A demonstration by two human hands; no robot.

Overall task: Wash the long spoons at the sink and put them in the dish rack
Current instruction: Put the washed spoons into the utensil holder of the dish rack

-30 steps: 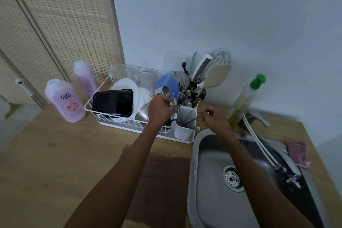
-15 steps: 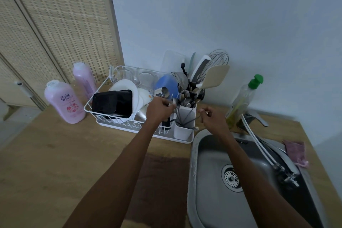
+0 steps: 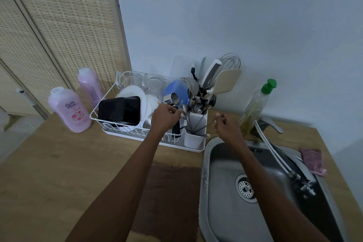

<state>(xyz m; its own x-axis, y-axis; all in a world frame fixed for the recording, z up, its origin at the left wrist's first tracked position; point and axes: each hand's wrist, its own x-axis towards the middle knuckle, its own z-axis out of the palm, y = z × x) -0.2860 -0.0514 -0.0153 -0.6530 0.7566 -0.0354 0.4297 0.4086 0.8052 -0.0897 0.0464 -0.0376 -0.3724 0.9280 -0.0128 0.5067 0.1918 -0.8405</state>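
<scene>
- Mat [image 3: 167, 192]: dark brown, soft, on the wooden counter [image 3: 49, 173] in front of the rack [image 3: 102, 108].
- Sink [image 3: 220, 163]: steel, just right of the rack and nearer.
- Left hand [image 3: 165, 119]: fingers curled round spoons [image 3: 185, 113] at the rack's white cup [image 3: 194, 141].
- Right hand [image 3: 227, 126]: fingertips pinch 1 thin spoon handle, right of the rack.
- Spoons: likely light, stiff, slick steel; mid-handle looks the surest hold.
- Wall [image 3: 235, 15]: plain pale blue, behind the rack.
</scene>
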